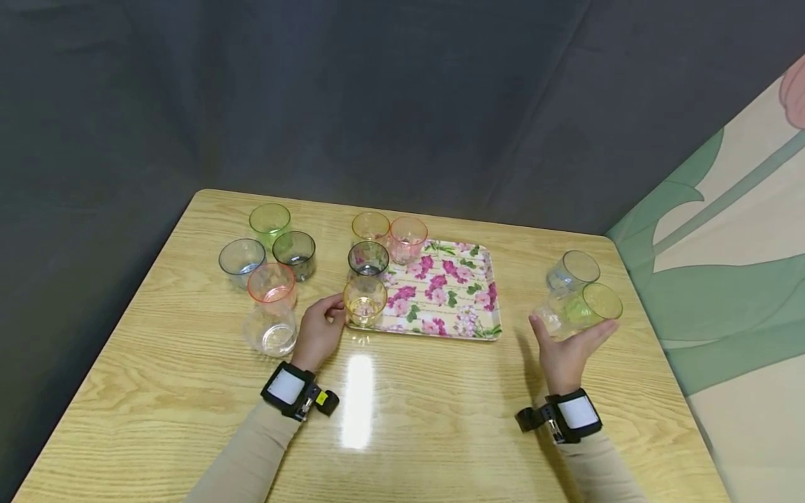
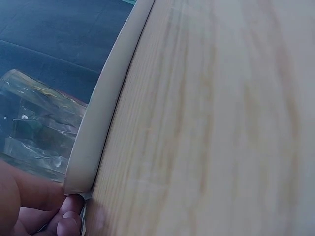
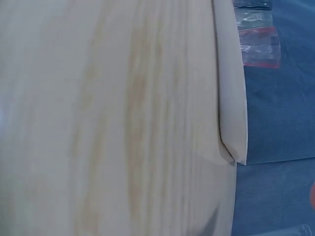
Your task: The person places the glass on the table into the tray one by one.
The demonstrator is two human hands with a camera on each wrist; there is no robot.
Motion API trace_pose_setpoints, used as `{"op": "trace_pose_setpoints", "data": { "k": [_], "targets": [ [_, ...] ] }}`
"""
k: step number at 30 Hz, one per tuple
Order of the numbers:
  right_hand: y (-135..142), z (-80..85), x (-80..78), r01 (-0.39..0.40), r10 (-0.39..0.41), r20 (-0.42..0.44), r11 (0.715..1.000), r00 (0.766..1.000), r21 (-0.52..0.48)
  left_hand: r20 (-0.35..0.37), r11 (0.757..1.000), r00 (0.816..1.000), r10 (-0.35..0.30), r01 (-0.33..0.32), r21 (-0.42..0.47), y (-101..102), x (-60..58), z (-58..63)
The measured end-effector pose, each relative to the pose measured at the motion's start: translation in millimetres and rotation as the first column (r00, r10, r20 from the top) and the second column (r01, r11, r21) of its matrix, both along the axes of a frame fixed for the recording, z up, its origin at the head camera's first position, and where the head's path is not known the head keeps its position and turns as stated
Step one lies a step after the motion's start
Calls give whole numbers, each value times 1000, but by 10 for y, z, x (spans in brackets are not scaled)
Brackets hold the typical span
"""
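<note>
My left hand (image 1: 319, 334) pinches the front left corner of the floral tray (image 1: 462, 297); in the left wrist view its fingers (image 2: 42, 194) lie above and below the pale rim (image 2: 98, 123). Just beside it a yellow glass (image 1: 365, 302) stands on the tray. Behind that are a grey glass (image 1: 367, 260), a pink glass (image 1: 409, 241) and another yellow glass (image 1: 371, 227). At the right, my right hand (image 1: 569, 356) has thumb and fingers spread wide at a green glass (image 1: 591, 307) and a clear glass (image 1: 548, 318). The right wrist view does not show that hand.
A blue glass (image 1: 572, 271) stands behind the green one. Left of the tray are green (image 1: 270, 222), blue (image 1: 242, 260), grey (image 1: 294, 253), red (image 1: 272, 285) and clear (image 1: 275, 337) glasses. Dark cloth (image 1: 402, 105) hangs behind the wooden table (image 1: 428, 419).
</note>
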State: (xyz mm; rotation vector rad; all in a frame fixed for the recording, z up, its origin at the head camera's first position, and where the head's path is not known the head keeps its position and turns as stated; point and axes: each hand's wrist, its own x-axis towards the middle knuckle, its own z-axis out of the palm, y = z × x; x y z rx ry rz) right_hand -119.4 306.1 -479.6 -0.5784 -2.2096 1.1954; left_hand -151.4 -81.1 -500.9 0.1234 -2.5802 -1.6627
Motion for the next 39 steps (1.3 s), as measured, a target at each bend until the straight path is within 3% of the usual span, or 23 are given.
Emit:
{"op": "trace_pose_setpoints", "data": {
  "k": [6,15,27,34,39],
  "targets": [
    [-14,3,-6,19,-14,58,996,998,-83,14,1000,1000,-3,3,5,6,4,3],
    [-14,0,-27,18,-10,79,994,997,-108,14,1000,1000,5,-5,-1,6,5,-7],
    [18,-89,-72,-14,14,-3,993,1000,-115,11,1000,1000,7,-7,2,7,1,9],
    [36,-109,-137,-62,46,-145,992,988,-110,11,1000,1000,4,-4,-12,6,-6,3],
    [20,-99,-124,-86,71,-110,985,991,-146,8,1000,1000,6,-6,-14,3,-5,0]
  ]
}}
